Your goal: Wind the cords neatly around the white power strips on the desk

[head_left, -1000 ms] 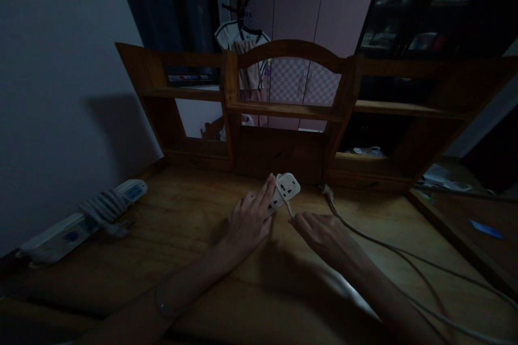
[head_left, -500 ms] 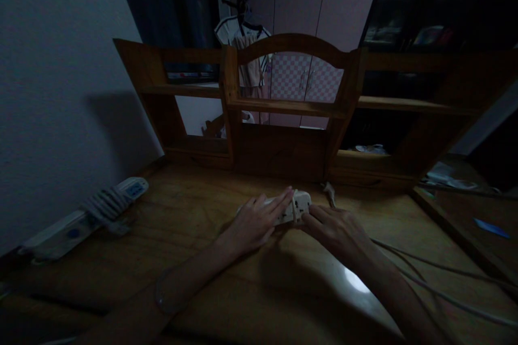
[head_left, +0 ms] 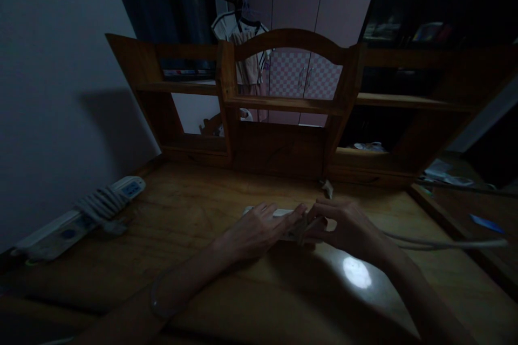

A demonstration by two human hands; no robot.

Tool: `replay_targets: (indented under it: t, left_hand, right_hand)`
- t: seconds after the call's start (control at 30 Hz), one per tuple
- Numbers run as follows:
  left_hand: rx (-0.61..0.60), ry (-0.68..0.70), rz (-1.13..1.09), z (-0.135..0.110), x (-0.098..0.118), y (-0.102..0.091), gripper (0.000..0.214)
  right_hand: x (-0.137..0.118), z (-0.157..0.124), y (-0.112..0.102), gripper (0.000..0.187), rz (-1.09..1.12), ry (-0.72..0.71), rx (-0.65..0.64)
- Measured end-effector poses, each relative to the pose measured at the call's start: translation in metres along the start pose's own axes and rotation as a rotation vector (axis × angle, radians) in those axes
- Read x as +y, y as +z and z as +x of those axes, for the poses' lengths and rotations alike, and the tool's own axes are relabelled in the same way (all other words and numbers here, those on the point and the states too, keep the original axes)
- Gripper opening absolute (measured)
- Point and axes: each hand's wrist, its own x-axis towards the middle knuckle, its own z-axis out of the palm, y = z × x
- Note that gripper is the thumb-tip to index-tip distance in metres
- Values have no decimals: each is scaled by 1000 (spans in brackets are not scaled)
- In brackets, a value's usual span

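Note:
A white power strip [head_left: 279, 214] lies flat on the wooden desk [head_left: 194, 210], mostly covered by both hands. My left hand [head_left: 257, 229] wraps its fingers over the strip from the left. At the strip's right end my right hand [head_left: 343, 225] is curled round it, gripping its white cord [head_left: 445, 244], which runs off to the right edge. A loop of cord shows between the two hands. The room is dim, so the finer finger contact is hard to make out.
A second power strip [head_left: 76, 215] with its cord wound round it lies at the desk's left by the wall. A wooden shelf unit [head_left: 283, 102] stands along the desk's back edge. A plug [head_left: 327, 188] rests near the shelf's base. Papers [head_left: 445, 175] sit at right.
The power strip has come down from tilted up to flat on the desk and nearer me. My right hand has closed over its right end, pulling the cord straighter to the right.

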Motion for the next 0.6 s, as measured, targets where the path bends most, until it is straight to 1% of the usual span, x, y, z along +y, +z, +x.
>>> replay_targets:
  t: [0.07, 0.13, 0.2, 0.3, 0.43, 0.53, 0.6]
  left_hand:
    - [10, 25, -11, -1, 1, -1, 72]
    - [16, 63, -25, -1, 3, -3, 69]
    - [30, 132, -36, -2, 5, -7, 66]
    - [69, 265, -35, -3, 11, -13, 60]
    - [160, 402, -41, -6, 18, -13, 52]
    - [247, 416, -50, -8, 16, -10, 48]
    - [273, 407, -48, -10, 12, -7, 49]
  right_hand:
    - [3, -1, -2, 17, 29, 16, 5]
    - [9, -3, -4, 24, -1, 56, 25]
    - [16, -5, -5, 32, -42, 104, 32]
    - [23, -6, -5, 35, -19, 156, -3]
    - [20, -5, -4, 37, 191, 200, -55]
    - [15, 0, 0, 37, 348, 203, -101]
    - [12, 3, 5, 38, 401, 205, -101]
